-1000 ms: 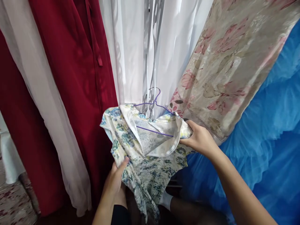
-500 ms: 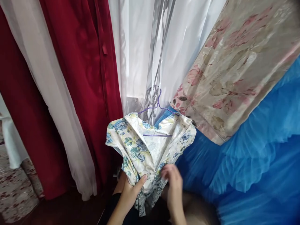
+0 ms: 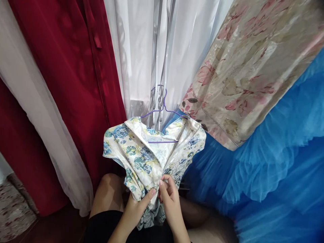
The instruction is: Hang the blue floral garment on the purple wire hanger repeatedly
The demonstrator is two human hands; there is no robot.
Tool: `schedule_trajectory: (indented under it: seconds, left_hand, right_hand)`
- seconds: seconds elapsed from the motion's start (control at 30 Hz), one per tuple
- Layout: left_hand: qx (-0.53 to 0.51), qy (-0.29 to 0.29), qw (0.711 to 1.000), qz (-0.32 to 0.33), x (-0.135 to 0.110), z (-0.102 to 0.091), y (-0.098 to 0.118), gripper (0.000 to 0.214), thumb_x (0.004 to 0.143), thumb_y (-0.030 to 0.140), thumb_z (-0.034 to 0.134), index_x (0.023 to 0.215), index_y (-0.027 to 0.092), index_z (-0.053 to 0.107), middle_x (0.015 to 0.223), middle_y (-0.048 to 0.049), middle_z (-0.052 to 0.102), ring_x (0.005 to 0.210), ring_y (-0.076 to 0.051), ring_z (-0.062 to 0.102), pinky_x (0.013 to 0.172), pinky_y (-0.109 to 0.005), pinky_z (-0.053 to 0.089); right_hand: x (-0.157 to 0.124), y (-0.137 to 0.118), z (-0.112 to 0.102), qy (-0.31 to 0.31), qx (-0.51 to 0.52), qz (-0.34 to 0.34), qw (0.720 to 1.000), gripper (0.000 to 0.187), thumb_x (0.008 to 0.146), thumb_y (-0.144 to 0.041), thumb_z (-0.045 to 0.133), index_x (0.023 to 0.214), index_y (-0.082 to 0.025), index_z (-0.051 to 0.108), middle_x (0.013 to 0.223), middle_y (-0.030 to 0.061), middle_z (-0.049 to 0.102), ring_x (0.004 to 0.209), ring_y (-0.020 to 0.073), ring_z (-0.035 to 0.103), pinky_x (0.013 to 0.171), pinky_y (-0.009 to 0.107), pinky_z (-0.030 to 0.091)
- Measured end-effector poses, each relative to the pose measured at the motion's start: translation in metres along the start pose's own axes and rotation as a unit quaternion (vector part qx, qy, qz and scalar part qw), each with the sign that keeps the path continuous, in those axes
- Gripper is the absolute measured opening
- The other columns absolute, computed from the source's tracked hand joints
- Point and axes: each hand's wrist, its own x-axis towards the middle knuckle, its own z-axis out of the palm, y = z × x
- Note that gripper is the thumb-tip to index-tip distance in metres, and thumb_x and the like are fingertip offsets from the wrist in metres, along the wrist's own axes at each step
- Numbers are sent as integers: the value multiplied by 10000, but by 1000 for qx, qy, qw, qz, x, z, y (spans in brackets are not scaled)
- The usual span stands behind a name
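Observation:
A white dress with blue, green and yellow flowers (image 3: pixel 136 148) hangs on a thin purple hanger (image 3: pixel 164 105) in front of me. Its V neckline faces up, and the lower cloth bunches over my lap. My left hand (image 3: pixel 141 204) grips the bodice at the left of the waist, thumb on top and fingers hidden beneath the fabric. My right hand (image 3: pixel 169 194) pinches the cloth at the bottom of the V neckline, thumb against the bent fingers. Both hands are close together at the waist.
Dark red cloth (image 3: pixel 68 67) and pale sheer fabric (image 3: pixel 45 128) hang at left. White drapes with shiny ribbons (image 3: pixel 136 50) hang behind the hanger. A pink-flowered beige garment (image 3: pixel 253 77) and ruffled blue tulle (image 3: pixel 265 168) fill the right. My bent knee (image 3: pixel 107 192) is below.
My right hand has come in from the right side and now pinches the neckline's bottom point. My left hand keeps its hold. The view has shifted slightly, showing more of my legs.

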Motion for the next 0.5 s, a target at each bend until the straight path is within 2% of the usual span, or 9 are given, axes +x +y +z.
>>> schedule_trajectory:
  seconds: [0.07, 0.13, 0.2, 0.3, 0.37, 0.43, 0.47, 0.5]
  left_hand:
    - [-6, -5, 1000, 1, 0, 2, 4, 626, 828, 479, 748, 1377, 214, 606, 1301, -111, 692, 1366, -344, 539, 1190, -501, 401]
    - [-3, 15, 1000, 0, -1, -1, 7, 592, 815, 473, 766, 1324, 201, 634, 1242, -112, 712, 1337, -348, 559, 1175, -496, 415]
    - [5, 73, 997, -4, -2, -9, 6, 567, 792, 473, 789, 1263, 189, 652, 1194, -115, 716, 1305, -352, 579, 1150, -491, 435]
    - [16, 182, 983, 7, -4, -21, 3, 535, 792, 465, 791, 1214, 179, 628, 1141, -122, 694, 1215, -347, 621, 1057, -484, 495]
    - [51, 262, 960, 80, -7, -23, 2, 527, 793, 432, 794, 1216, 194, 587, 1162, -116, 647, 1166, -322, 619, 1011, -458, 502]
    - [112, 323, 919, 194, -10, -17, 1, 520, 780, 365, 807, 1207, 211, 554, 1197, -105, 589, 1147, -291, 588, 1006, -425, 480]
    - [146, 322, 903, 243, -12, -11, 2, 491, 782, 323, 804, 1190, 216, 551, 1197, -99, 572, 1141, -278, 576, 1006, -409, 471]
    - [176, 291, 899, 277, -14, -3, 2, 437, 800, 285, 785, 1168, 220, 557, 1182, -92, 569, 1131, -265, 574, 1001, -394, 469]
  right_hand:
    - [-1, -4, -1, -5, -11, -10, 1000, 356, 942, -557, 604, 848, -223, 525, 583, -81, 390, 516, 105, 315, 497, 227, 254]
    - [-3, -8, -3, -9, -16, -8, 1000, 400, 942, -540, 606, 741, -214, 492, 558, -77, 386, 513, 97, 305, 502, 234, 249]
    - [-6, -11, -7, -10, -10, 2, 1000, 414, 924, -529, 625, 696, -211, 489, 527, -79, 371, 502, 92, 285, 498, 242, 229]
    - [-11, -13, -12, 34, -1, 0, 999, 402, 862, -509, 698, 672, -207, 513, 499, -94, 320, 487, 83, 237, 486, 246, 189]
    - [-15, -13, -13, 61, 4, -5, 998, 420, 820, -508, 739, 645, -209, 502, 488, -103, 288, 482, 75, 201, 478, 244, 164]
    - [-17, -14, -12, 59, 11, 5, 998, 432, 799, -518, 756, 636, -208, 502, 473, -107, 287, 469, 68, 190, 469, 240, 149]
    - [-18, -15, -11, 53, 13, 13, 998, 431, 791, -521, 762, 638, -206, 511, 465, -107, 296, 461, 65, 193, 465, 236, 148]
    - [-19, -16, -10, 48, 15, 20, 999, 428, 785, -521, 769, 641, -202, 522, 458, -106, 311, 454, 62, 204, 462, 233, 155]
